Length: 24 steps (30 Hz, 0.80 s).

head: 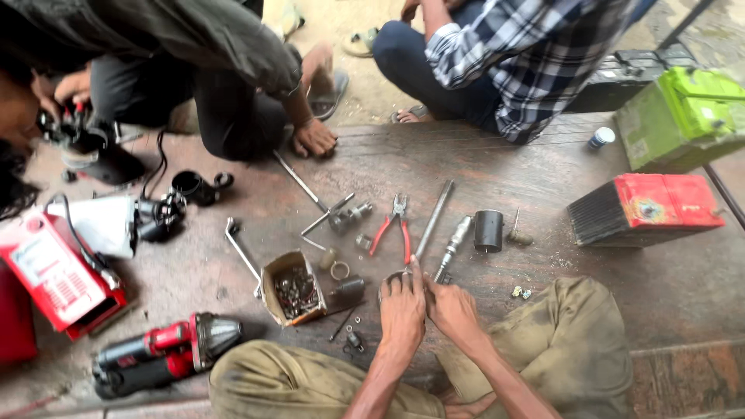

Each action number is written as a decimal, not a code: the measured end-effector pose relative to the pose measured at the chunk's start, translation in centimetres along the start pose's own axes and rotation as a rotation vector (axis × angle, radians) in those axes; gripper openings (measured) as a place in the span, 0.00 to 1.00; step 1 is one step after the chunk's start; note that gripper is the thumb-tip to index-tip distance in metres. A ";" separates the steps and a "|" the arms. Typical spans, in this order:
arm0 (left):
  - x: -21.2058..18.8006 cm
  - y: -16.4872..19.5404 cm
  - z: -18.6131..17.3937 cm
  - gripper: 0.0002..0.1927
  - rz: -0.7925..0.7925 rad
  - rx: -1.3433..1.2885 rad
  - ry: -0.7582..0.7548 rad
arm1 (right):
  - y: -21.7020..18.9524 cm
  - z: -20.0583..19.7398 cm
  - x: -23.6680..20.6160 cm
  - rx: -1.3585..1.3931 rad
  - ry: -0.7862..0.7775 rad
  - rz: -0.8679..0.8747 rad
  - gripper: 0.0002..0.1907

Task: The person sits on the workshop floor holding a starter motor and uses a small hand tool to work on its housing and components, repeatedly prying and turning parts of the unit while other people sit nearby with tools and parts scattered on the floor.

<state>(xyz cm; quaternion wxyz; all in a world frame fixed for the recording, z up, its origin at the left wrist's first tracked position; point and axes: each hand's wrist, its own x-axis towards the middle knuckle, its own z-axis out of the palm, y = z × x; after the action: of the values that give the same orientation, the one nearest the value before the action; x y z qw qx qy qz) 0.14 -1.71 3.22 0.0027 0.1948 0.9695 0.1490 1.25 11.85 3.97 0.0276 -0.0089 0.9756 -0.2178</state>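
Observation:
My left hand (402,304) and my right hand (452,309) meet low in the middle of the head view, fingers closed together around a small round metal part (392,278) that rests on the worn wooden platform (497,167). The part is mostly hidden under my fingers. Just beyond my hands lie red-handled pliers (392,229), a long steel rod (433,219), a grey shaft piece (455,242) and a black cylinder (489,230). My knees in dusty khaki trousers (574,341) frame both hands.
An open cardboard box of small metal parts (293,290) sits left of my hands, with a wrench (242,250) beside it. A red power tool (159,353), red case (54,275), red battery (648,208) and green battery (683,116) ring the platform. Two other people crouch at the far side.

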 end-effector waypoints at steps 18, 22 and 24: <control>0.2 0.4 0.1 0.48 -0.011 0.053 0.145 | -0.2 -1.8 -2.2 0.000 -0.014 0.074 0.24; 0.0 0.3 0.6 0.47 -0.020 0.006 0.119 | -0.4 -1.2 -0.3 0.028 -0.028 0.068 0.21; 0.0 0.1 0.3 0.49 0.001 0.026 0.098 | -0.6 -1.0 0.4 0.030 -0.016 0.049 0.19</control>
<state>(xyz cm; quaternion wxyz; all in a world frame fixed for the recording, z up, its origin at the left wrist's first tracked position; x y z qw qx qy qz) 0.19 -1.52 2.98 -0.0472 0.1878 0.9702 0.1459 0.78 11.69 5.10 0.0410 0.0137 0.9719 -0.2315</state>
